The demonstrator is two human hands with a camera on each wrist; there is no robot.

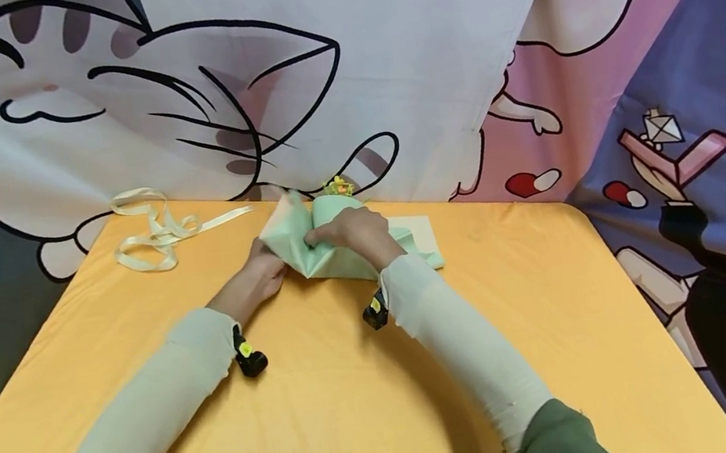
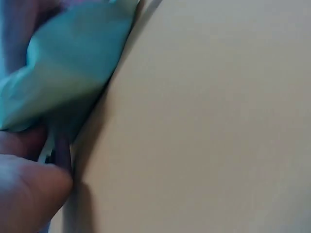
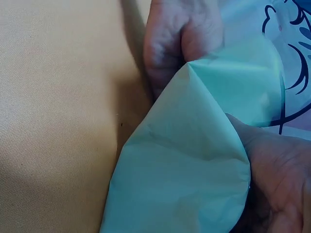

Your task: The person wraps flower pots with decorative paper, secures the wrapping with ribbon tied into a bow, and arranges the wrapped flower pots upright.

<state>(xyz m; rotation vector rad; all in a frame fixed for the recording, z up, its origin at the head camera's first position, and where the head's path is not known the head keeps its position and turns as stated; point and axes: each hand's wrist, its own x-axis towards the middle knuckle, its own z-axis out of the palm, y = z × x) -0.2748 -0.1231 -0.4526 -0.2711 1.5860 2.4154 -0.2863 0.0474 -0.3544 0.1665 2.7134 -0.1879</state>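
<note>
A sheet of mint-green wrapping paper (image 1: 290,242) lies folded and creased at the far side of the table, one corner standing up at the left. Small yellow flowers (image 1: 338,186) peek out beyond its far edge. My left hand (image 1: 263,268) grips the paper's left side from below; in the right wrist view that left hand (image 3: 167,36) sits behind the raised flap. Over the middle of the sheet, my right hand (image 1: 360,233) holds a fold, its thumb tucked behind the paper (image 3: 175,170) in the right wrist view. The left wrist view is blurred, with green paper (image 2: 77,53) above the fingers.
A cream ribbon (image 1: 154,240) lies loosely looped at the table's far left. Under the right end of the paper shows a pale cream sheet (image 1: 419,229). The yellow cloth-covered table (image 1: 337,421) ends at a printed cartoon curtain (image 1: 435,49).
</note>
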